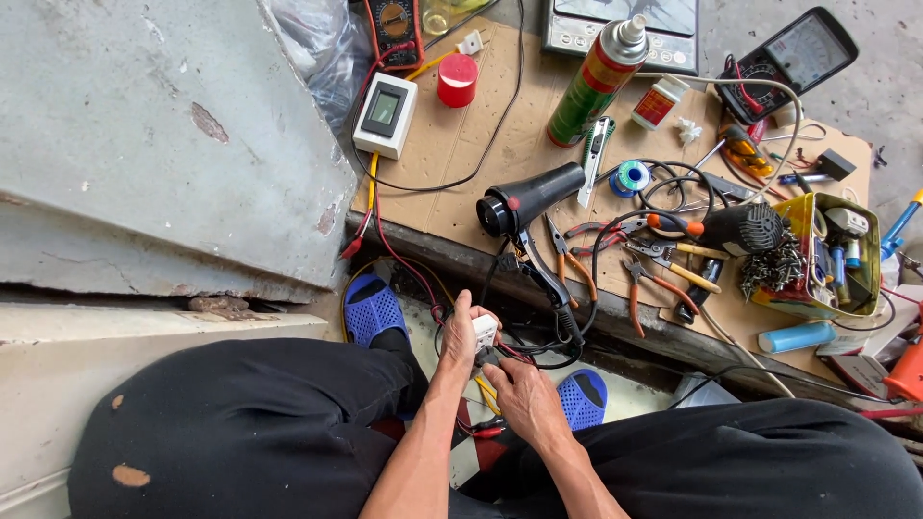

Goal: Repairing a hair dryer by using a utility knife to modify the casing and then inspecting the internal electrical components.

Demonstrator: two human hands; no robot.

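Note:
My left hand [460, 334] grips a small white plug adapter [484, 331] low between my knees. My right hand [522, 396] is right beside it, fingers pinched on a black plug [487, 357] and its cord at the adapter's underside. Black and red wires [538, 348] loop away from there. A black hair dryer [527, 197] lies just above on the cardboard sheet [452, 154], its cord running down toward my hands.
On the cardboard: a white meter box [386, 114], red cap [458, 80], green spray can [596, 82], pliers [639, 274], solder reel [632, 177], yellow parts tray [817, 255], multimeter [786, 60]. Blue sandals [373, 309] on my feet. Concrete slab [144, 144] at left.

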